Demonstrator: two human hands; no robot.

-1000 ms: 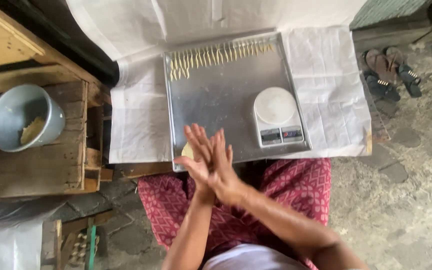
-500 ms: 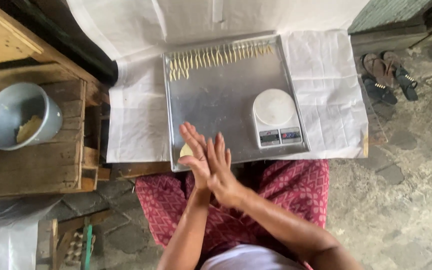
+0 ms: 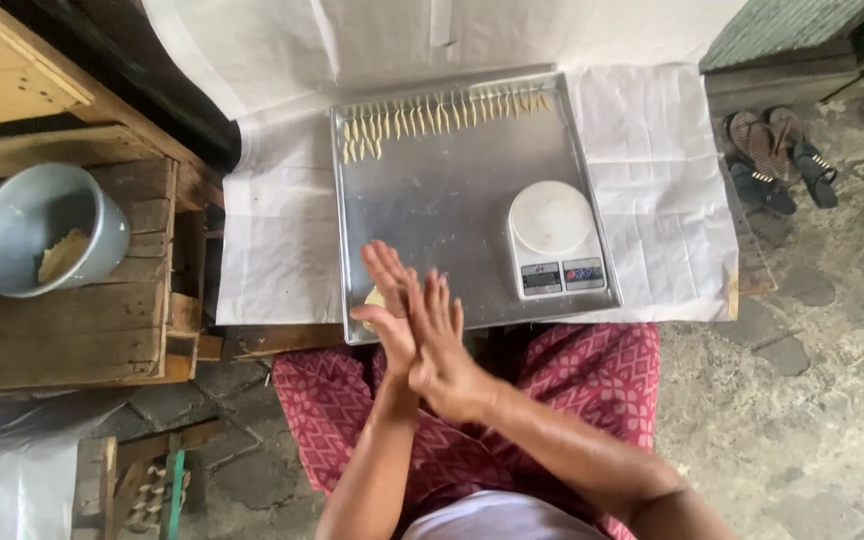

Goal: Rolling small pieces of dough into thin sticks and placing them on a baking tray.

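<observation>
**Two palms pressed flat, dough rolling between them**

Two hands meet low in the middle of the frame: your left hand lies under and slightly ahead, your right hand crosses over it, fingers of both stretched out straight and palm against palm. Whatever you are rolling is hidden between them, so you cannot see its shape from here. Judging by the pale lump of dough peeking out just beyond your left hand, on the near left corner of the metal tray, a small piece of it is likely what sits in your palms.

To do this well, keep the pressure light and even from heel to fingertip, and slide the palms in opposite directions so the piece lengthens into a thin stick without flattening. Match the row of finished sticks lined up along the far edge of the tray; they taper and look much alike.

Right of your hands, on the tray's near right part, stands the white kitchen scale. White paper is spread under the tray. At the left of the frame a grey bowl with a bit of dough in it rests on a wooden crate. Sandals lie at upper right.
</observation>
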